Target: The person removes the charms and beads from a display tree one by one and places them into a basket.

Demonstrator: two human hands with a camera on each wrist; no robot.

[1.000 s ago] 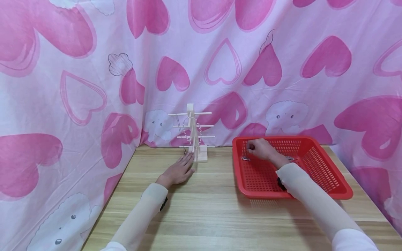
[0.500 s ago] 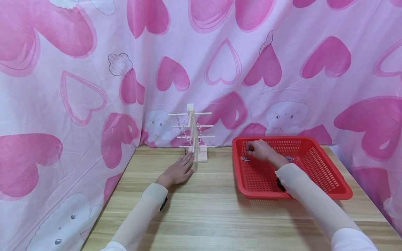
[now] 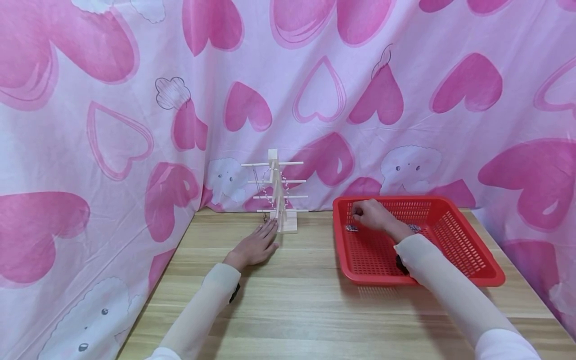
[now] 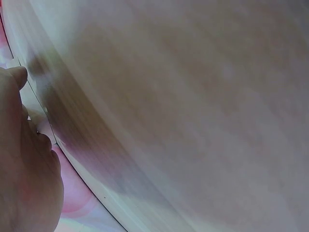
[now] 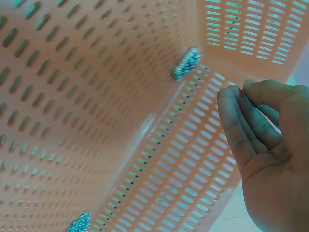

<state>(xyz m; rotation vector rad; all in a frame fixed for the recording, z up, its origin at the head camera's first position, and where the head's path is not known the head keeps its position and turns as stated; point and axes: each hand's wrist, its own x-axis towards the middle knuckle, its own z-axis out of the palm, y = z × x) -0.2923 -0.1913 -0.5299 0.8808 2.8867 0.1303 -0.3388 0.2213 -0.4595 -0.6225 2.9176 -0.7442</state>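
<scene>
My left hand [image 3: 254, 247] lies at the foot of a pale wooden jewellery stand [image 3: 277, 195], its extended fingertips right at the base. Rows of thin pegs stick out on both sides of the stand. A pearly bead necklace [image 3: 287, 189] hangs on it, and a thin chain [image 3: 256, 177] hangs further left. My right hand [image 3: 377, 216] is inside a red basket [image 3: 342, 260], at its left back corner. In the right wrist view, its fingers bend towards the thumb [image 5: 265, 92], with nothing visible between the tips. A bunched silvery chain [image 5: 187, 63] lies on the basket floor near the fingertips.
Another silvery bundle [image 3: 415, 228] lies in the basket behind the right wrist. The basket stands on the right of a wooden table [image 3: 306, 310]. A pink heart-print cloth [image 3: 319, 90] encloses the back and sides.
The silvery chain under my right hand, a thin flat row a second ago, looks more bunched. The right hand has shifted very slightly left; the left hand stays put.
</scene>
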